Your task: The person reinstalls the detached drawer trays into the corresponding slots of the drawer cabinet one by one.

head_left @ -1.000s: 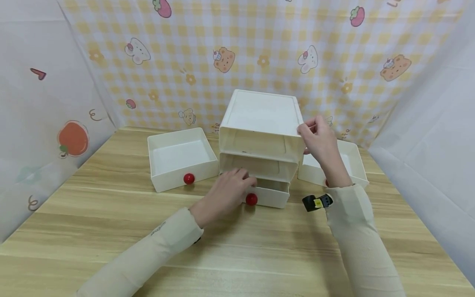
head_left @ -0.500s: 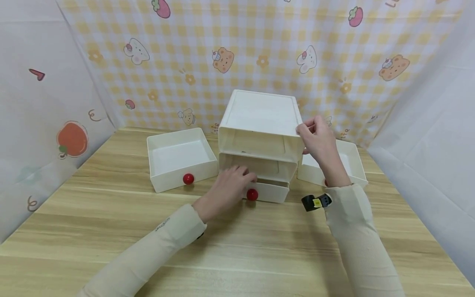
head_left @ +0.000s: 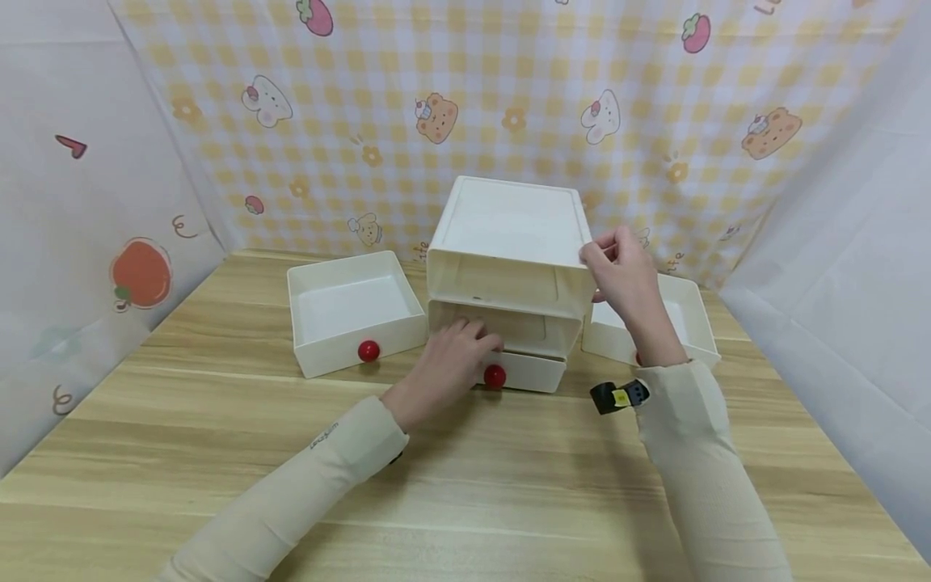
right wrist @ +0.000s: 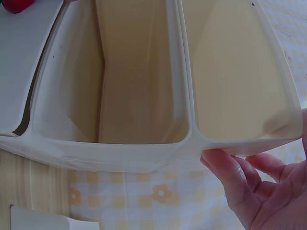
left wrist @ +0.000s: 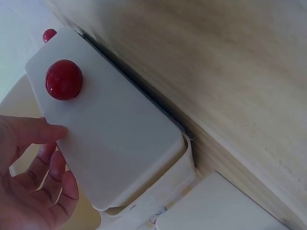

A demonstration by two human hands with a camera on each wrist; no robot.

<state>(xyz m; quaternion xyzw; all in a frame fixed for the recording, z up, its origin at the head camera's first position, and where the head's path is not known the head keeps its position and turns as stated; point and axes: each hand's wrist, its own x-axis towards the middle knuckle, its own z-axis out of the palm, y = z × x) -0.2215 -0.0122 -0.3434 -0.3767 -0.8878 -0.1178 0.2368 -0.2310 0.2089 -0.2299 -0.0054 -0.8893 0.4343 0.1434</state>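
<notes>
Resting on the pale wood-grain worktop (head_left: 218, 420), at far left, is a loose white plastic drawer with a round red knob (head_left: 354, 309); it lies empty and apart from the unit. Just to its right stands the white plastic three-tier drawer cabinet (head_left: 512, 234), whose top and middle bays are open and hold no drawers, as the right wrist view confirms. In the bottom bay sits a white drawer front with a red ball knob (head_left: 525, 370), nearly home but projecting a little from the shell. The left hand (head_left: 448, 365) meets this front just left of the knob; in the left wrist view its fingers (left wrist: 36, 132) are loosely bent against the panel edge and curl round nothing, so the hand presses rather than grips. The right hand (head_left: 627, 271) grips the cabinet's upper right front corner, thumb (right wrist: 225, 172) below the rim and fingers over the top, steadying the shell. Behind that forearm, at far right, a second loose white drawer (head_left: 687, 311) rests on the worktop, its knob mostly hidden.

Judged from this layout, one drawer of three is almost seated; its last stretch of travel is left, and two drawers are not yet fitted into the two vacant bays.
</notes>
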